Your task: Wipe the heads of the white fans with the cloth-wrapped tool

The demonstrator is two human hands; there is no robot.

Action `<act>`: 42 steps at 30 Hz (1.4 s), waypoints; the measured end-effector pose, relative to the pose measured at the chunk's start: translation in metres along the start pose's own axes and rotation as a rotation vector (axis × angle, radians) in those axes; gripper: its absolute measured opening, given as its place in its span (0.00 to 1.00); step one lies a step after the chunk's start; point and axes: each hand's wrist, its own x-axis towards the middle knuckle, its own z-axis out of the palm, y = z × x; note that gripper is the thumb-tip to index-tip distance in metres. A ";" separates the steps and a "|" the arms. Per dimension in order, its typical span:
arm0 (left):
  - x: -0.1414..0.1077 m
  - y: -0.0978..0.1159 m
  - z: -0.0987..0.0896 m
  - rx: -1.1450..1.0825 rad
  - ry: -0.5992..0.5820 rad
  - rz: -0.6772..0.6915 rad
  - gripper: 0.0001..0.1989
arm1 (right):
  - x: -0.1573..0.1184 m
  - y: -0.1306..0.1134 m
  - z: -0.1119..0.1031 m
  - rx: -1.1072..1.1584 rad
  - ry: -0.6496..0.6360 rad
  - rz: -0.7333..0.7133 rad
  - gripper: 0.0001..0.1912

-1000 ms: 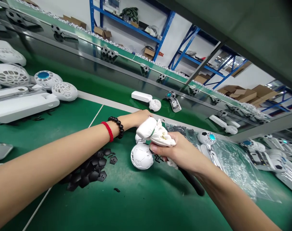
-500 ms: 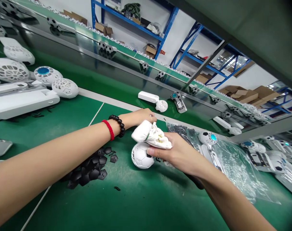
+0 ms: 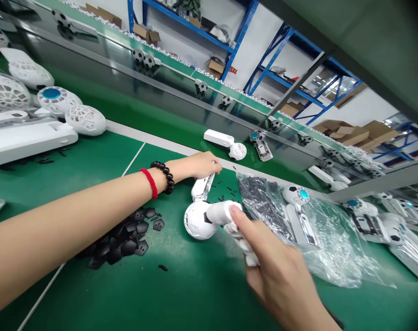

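My left hand [image 3: 202, 165], with a red cord and black beads at its wrist, is closed on the handle end of a white handheld fan [image 3: 196, 221]. The fan's round head is patterned like a soccer ball and faces me, low over the green bench. In my right hand [image 3: 281, 264] is a bunched white cloth [image 3: 220, 213], gripped with the thumb on top. The cloth's rounded end meets the head at a black patch. Black pentagon pieces [image 3: 128, 243] lie in a pile left of the fan, partly behind my left forearm.
White fan bodies [image 3: 32, 140] are heaped at the left. A clear plastic bag [image 3: 336, 257] with dark contents lies at the right, a fan [image 3: 300, 220] on it. Beyond the bench's pale edge strip, a green conveyor [image 3: 153, 124] carries more fans. Small black bits are scattered about.
My right hand has shifted right and toward me, its thumb now on the cloth instead of the ball head. The cloth has turned its rounded end onto the head, and the fan's handle has come into view.
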 end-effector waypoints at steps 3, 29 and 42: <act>-0.001 0.001 0.002 -0.002 -0.001 -0.016 0.10 | 0.008 0.002 -0.014 -0.118 0.035 -0.087 0.44; 0.105 0.006 -0.048 0.784 0.181 -0.039 0.39 | 0.004 0.061 -0.023 0.030 0.812 0.648 0.30; 0.064 0.083 -0.053 0.457 0.085 -0.066 0.26 | 0.003 0.069 -0.017 0.104 0.791 0.648 0.29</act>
